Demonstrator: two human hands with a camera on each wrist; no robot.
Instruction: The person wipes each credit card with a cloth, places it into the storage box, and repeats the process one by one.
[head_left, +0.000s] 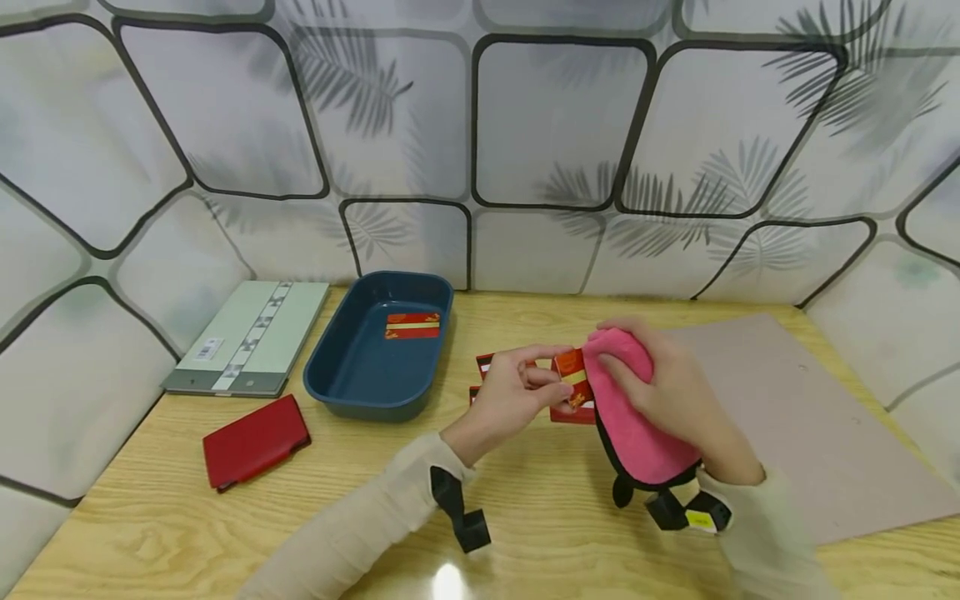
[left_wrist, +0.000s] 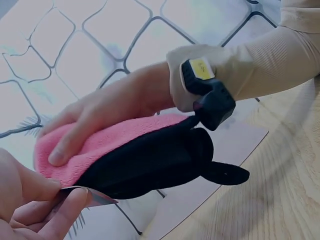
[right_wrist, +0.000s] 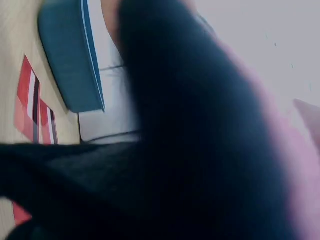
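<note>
In the head view my left hand (head_left: 504,398) pinches a red card with a gold stripe (head_left: 574,377) between thumb and fingers. My right hand (head_left: 678,404) grips a fuzzy pink pad (head_left: 647,446) with a black edge, its thumb pressed into the plush. The pad's edge meets the card at its right side. From the left wrist, the black side of the pad (left_wrist: 150,167) and its black loop (left_wrist: 227,173) show, with the card (left_wrist: 102,198) edge-on below the pink face. The pad's black side fills most of the right wrist view, blurred.
Several red cards (right_wrist: 30,100) lie on the wooden table under and beside the hands. A blue basin (head_left: 367,408) with a red card (head_left: 412,326) inside stands to the left. Beyond are a red wallet (head_left: 257,442), a pale green folder (head_left: 243,329) and, at right, a greyish sheet (head_left: 810,417).
</note>
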